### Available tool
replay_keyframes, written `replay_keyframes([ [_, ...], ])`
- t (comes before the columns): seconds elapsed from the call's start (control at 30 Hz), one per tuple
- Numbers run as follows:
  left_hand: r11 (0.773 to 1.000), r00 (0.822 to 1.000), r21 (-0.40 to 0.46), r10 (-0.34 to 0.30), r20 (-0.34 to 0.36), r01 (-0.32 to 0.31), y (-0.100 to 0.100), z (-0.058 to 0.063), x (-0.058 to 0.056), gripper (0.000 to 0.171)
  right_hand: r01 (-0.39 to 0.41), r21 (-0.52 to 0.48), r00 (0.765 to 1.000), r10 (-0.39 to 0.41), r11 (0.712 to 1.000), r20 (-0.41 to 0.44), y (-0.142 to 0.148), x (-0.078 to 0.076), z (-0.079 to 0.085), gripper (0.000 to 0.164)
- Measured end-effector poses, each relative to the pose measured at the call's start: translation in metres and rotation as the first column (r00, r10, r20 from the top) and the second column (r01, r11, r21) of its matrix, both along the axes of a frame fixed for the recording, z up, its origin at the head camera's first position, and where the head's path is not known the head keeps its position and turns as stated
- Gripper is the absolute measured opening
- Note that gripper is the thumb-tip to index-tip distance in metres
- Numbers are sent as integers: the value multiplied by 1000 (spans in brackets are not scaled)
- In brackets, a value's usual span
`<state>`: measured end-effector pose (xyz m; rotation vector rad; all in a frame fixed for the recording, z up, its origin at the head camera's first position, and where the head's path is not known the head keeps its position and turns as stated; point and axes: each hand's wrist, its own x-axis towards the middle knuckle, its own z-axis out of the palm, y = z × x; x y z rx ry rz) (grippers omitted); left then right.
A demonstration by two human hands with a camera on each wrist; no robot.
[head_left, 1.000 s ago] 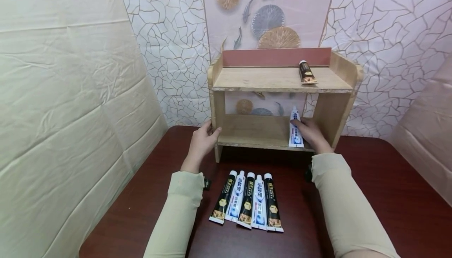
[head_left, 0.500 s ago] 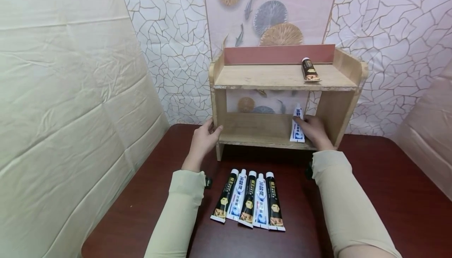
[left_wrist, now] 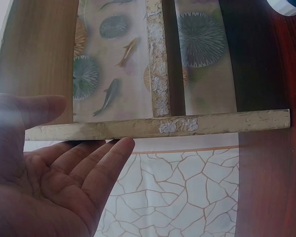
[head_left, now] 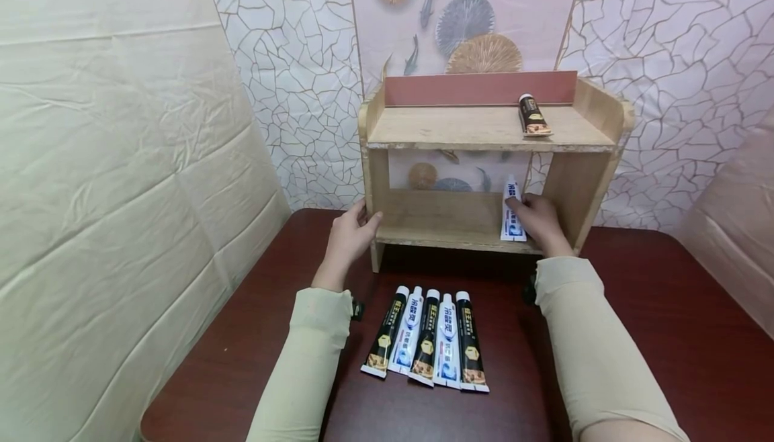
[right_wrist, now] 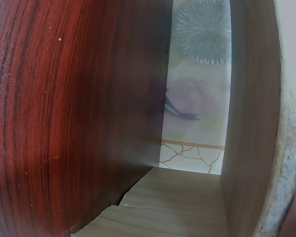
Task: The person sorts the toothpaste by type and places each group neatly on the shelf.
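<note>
At the right part of the shelf unit [head_left: 435,126], the right hand [head_left: 538,219] grasps a white tube [head_left: 514,230] on the lower board, cap pointing to the back. At the shelf unit's left side panel, the left hand [head_left: 349,234] holds the edge, thumb on the inner side and fingers along the outer. A black tube [head_left: 533,118] lies on the shelf unit's top board, toward its right end. In front of the shelf unit, a row of five tubes [head_left: 427,338], alternately black and white, lies on the surface [head_left: 254,368], caps facing it.
</note>
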<state>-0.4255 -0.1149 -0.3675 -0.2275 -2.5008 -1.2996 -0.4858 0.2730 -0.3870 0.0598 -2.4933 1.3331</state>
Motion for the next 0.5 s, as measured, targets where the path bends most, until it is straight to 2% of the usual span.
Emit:
replay_keyframes([
  [0.5, 1000, 1000, 15, 1, 4, -1, 1, 0, -2, 60, 32, 98, 999, -29, 995, -38, 0, 4, 0, 50],
])
